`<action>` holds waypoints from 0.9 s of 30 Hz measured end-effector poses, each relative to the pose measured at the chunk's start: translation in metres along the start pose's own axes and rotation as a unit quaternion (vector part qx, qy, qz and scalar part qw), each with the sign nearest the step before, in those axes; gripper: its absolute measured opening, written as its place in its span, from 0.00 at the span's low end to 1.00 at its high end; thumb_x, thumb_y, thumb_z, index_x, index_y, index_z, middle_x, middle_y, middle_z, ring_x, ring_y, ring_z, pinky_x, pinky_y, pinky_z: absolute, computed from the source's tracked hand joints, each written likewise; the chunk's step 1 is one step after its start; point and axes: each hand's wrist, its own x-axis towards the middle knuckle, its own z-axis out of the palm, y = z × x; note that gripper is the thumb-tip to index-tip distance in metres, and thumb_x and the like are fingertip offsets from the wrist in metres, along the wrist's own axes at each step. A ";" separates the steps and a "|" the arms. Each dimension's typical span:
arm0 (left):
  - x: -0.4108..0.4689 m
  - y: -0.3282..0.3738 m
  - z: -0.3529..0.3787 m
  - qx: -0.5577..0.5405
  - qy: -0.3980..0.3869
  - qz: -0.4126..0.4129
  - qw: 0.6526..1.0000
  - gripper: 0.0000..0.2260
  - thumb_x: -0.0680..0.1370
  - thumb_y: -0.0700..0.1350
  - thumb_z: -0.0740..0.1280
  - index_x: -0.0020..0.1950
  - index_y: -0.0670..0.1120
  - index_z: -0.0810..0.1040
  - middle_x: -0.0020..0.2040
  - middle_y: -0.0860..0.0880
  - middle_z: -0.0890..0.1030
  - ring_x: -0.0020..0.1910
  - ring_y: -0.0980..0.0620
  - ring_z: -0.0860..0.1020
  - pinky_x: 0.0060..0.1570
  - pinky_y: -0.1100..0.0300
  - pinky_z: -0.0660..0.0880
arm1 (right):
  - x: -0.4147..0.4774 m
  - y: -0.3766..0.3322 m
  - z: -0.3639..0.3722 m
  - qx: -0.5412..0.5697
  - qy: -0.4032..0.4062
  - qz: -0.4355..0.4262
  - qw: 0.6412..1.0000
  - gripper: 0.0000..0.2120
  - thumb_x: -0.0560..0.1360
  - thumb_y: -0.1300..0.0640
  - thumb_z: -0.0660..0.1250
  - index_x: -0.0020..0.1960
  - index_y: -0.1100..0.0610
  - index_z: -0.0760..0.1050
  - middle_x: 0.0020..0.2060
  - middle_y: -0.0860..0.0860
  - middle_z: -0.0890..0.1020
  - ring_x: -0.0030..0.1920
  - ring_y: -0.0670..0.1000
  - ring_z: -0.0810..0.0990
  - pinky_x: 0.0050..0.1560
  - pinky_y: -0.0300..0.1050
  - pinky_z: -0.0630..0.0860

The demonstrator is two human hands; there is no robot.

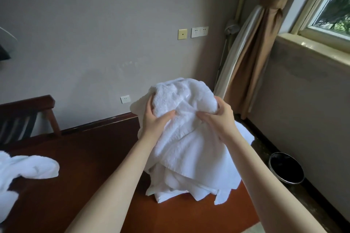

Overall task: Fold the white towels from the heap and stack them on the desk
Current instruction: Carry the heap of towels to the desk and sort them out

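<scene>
A bunched white towel (186,98) is lifted above the right part of the dark wooden desk (91,157). My left hand (154,121) grips its left side, thumb on the front and fingers curled behind the cloth. My right hand (217,119) pinches a fold on its right side. The towel hangs down onto a heap of white towels (189,181) lying on the desk near its right edge. Another crumpled white towel (20,172) lies at the desk's left end.
A wooden chair (28,113) stands behind the desk on the left. On the floor to the right of the desk sits a round metal bin (286,168). A tied brown curtain (251,49) hangs beside the window (333,5).
</scene>
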 end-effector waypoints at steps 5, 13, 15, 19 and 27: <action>-0.002 0.037 -0.027 -0.033 0.017 0.034 0.999 0.38 0.62 0.52 0.75 0.71 0.52 0.68 0.63 0.56 0.76 0.62 0.60 0.75 0.62 0.53 0.75 | -0.019 -0.050 0.016 -0.022 0.037 -0.066 0.997 0.11 0.64 0.61 0.75 0.43 0.53 0.76 0.36 0.49 0.82 0.35 0.43 0.78 0.41 0.52 0.78; -0.018 0.073 -0.132 -0.046 0.043 0.094 0.994 0.31 0.66 0.45 0.74 0.68 0.47 0.72 0.61 0.53 0.79 0.59 0.59 0.78 0.56 0.61 0.76 | -0.075 -0.115 0.098 -0.032 0.049 -0.113 0.992 0.10 0.64 0.60 0.74 0.42 0.54 0.75 0.35 0.50 0.81 0.36 0.46 0.78 0.43 0.57 0.78; -0.024 0.081 -0.168 -0.053 0.049 0.106 0.992 0.30 0.66 0.45 0.74 0.67 0.48 0.72 0.60 0.54 0.79 0.59 0.59 0.78 0.55 0.63 0.76 | -0.091 -0.131 0.127 -0.022 0.047 -0.122 0.991 0.11 0.63 0.61 0.74 0.43 0.54 0.76 0.37 0.50 0.81 0.39 0.50 0.79 0.44 0.58 0.78; -0.035 0.095 -0.232 -0.057 0.074 0.140 0.986 0.26 0.67 0.43 0.73 0.65 0.49 0.74 0.55 0.60 0.81 0.56 0.63 0.78 0.48 0.71 0.75 | -0.116 -0.159 0.180 -0.012 0.037 -0.131 0.991 0.11 0.63 0.60 0.74 0.43 0.52 0.76 0.36 0.49 0.81 0.39 0.50 0.80 0.43 0.57 0.78; -0.058 0.097 -0.364 0.025 0.146 0.157 0.976 0.27 0.72 0.42 0.75 0.68 0.50 0.69 0.59 0.60 0.76 0.55 0.72 0.74 0.47 0.78 0.71 | -0.159 -0.180 0.294 0.027 -0.047 -0.108 0.993 0.12 0.63 0.59 0.74 0.44 0.55 0.75 0.39 0.55 0.82 0.41 0.56 0.81 0.43 0.57 0.79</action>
